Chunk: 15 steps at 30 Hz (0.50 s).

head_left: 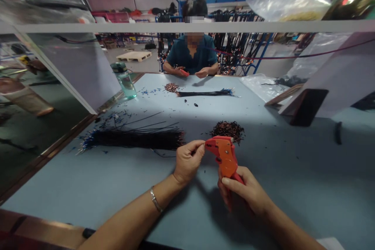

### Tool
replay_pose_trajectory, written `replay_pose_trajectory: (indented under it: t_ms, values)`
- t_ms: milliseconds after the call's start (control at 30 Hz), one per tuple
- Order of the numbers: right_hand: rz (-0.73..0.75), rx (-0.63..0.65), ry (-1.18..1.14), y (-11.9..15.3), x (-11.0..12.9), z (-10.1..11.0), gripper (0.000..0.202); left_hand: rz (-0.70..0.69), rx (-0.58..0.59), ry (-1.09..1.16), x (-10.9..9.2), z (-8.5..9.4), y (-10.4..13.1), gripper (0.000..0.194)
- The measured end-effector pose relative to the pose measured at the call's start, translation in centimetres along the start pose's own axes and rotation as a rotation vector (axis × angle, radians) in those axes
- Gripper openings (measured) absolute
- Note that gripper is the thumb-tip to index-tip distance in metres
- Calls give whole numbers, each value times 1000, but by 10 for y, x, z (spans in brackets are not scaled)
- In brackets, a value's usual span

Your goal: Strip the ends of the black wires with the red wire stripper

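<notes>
My right hand [243, 189] is closed around the handles of a red and orange wire stripper [227, 156], its jaws pointing left. My left hand [189, 160] is in a pinch right at the mouth of those jaws, holding a thin black wire that is mostly hidden by the fingers. Behind that hand, to the left, lies a thick bundle of black wires [137, 139] with blue and bare ends at its left side. A heap of small dark and coppery scraps [228, 131] sits just beyond the wire stripper.
Across the table [293, 179] a co-worker [191, 52] holds a red tool near a smaller wire bundle [208, 93] and a scrap pile [171, 87]. A bottle [127, 86] stands at the left edge, a dark phone [309, 107] leans at right. A shelf [175, 27] crosses overhead.
</notes>
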State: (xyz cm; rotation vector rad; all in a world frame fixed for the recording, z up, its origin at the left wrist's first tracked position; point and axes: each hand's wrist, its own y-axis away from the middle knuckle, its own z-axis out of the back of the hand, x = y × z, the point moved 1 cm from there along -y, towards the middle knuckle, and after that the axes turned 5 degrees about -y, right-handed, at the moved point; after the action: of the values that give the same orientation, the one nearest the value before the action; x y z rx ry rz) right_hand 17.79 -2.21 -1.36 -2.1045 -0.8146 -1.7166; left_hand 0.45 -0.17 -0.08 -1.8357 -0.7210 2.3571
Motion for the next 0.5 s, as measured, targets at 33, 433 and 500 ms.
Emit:
replay_pose_trajectory:
  t_ms: [33, 433, 500]
  values:
    - [2, -9, 5, 0, 1, -1, 38, -7, 3, -1, 0, 0, 0, 20]
    - [40, -52, 175, 3, 12, -10, 37, -96, 17, -42, 1, 3, 2, 19]
    - [52, -76, 218, 3, 11, -9, 37, -108, 21, -52, 2, 2, 2, 19]
